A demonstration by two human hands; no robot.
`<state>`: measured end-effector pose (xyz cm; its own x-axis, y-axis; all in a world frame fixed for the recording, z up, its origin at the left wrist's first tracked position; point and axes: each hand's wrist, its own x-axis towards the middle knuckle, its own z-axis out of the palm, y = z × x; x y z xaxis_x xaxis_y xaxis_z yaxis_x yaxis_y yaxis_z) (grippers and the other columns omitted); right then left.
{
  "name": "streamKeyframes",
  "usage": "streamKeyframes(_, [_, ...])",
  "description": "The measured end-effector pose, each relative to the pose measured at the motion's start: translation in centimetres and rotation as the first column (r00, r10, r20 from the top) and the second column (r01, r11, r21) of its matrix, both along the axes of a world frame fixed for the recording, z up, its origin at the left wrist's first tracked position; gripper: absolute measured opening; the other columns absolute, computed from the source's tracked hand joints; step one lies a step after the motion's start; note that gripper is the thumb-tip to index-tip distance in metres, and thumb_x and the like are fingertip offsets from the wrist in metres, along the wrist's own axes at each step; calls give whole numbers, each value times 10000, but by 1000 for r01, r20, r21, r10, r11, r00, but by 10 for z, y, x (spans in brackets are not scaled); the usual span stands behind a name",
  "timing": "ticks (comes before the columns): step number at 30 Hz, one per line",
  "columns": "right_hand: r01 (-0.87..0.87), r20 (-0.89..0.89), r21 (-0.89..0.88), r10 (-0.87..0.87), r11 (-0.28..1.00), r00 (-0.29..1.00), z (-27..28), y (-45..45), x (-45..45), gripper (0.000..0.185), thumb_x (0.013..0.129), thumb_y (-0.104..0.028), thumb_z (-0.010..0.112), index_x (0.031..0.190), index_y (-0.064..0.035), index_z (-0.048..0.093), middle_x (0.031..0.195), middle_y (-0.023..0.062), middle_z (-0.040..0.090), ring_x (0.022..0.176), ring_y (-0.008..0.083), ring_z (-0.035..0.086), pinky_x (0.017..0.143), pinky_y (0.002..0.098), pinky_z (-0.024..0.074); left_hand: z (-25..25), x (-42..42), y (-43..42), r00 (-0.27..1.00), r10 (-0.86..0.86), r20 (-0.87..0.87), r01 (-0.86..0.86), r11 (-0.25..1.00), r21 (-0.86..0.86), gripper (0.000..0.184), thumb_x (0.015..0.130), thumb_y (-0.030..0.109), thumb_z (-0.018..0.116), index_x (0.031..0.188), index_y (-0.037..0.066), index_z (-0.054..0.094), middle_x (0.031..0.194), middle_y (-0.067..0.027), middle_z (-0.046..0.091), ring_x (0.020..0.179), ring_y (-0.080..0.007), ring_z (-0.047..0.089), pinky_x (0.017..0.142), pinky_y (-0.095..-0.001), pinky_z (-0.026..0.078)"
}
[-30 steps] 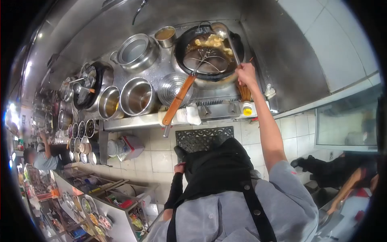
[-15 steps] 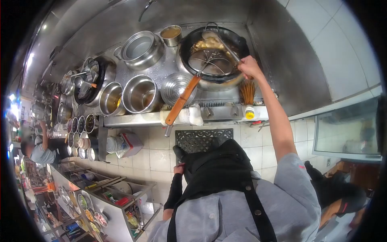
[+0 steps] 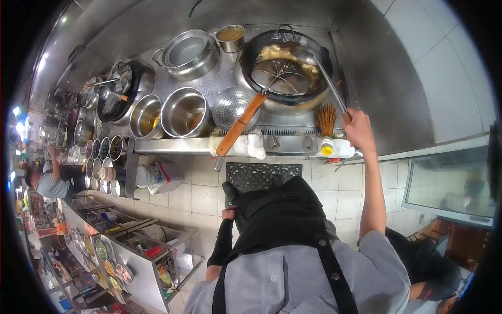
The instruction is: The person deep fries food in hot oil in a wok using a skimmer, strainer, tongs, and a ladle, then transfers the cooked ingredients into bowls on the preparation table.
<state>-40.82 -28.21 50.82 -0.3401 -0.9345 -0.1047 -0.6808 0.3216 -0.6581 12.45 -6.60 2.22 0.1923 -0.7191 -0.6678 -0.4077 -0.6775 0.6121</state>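
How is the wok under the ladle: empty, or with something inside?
Not empty: pale yellow pieces show toward the far side of the wok, near the ladle. How deep it is filled, I cannot tell.

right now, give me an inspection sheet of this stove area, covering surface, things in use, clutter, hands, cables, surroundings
surface: steel stovetop, pale specks between the pots
things in use: wok holding pale yellow food and dark liquid; ladle with its bowl over the wok; wooden-handled skimmer lying across it, handle past the front edge
clutter: perforated colander, bamboo brush, yellow-capped bottle, white cloth
hands: right hand grips the ladle handle; left hand beside the apron, contents unclear
cables: nothing seen
surroundings: black floor mat; one person far left, another at right
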Motion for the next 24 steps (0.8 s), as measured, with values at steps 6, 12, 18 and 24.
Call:
streamKeyframes(6, [-42,-154,-49,34,998,988,-41,-13,-14,174,777,-27,553,836,124,619,724,317,639,645,463,666,615,517,554,-10,-1,-14,1000,-7,2,7,999,34,244,848,172,641,1013,147,819,983,-121,780,951,-236,741,889,-352,561])
streamKeyframes(12, [17,-171,-220,-56,975,984,-90,-45,3,195,753,-43,594,860,112,645,838,348,650,910,517,645,861,551,514,16,-5,-38,974,-9,-227,36,993,115,237,886,94,602,1003,78,808,944,-103,780,855,-194,733,807,-323,580])
streamKeyframes(18, [-53,37,-12,53,999,998,-57,-56,1,204,754,-81,602,869,78,660,849,338,655,903,512,647,836,550,511,302,-72,-103,713,-395,-580,238,913,-330,285,945,-22,500,1126,-17,720,1069,-99,728,997,-165,682,869,-263,524])
streamKeyframes(24, [-25,-166,-215,-11,976,986,-96,-61,31,220,770,-88,602,910,72,657,870,337,650,897,510,646,796,557,498,621,-147,-125,739,-627,-246,-117,241,-964,256,931,-29,513,1087,-80,709,1011,-236,724,976,-301,704,832,-354,576])
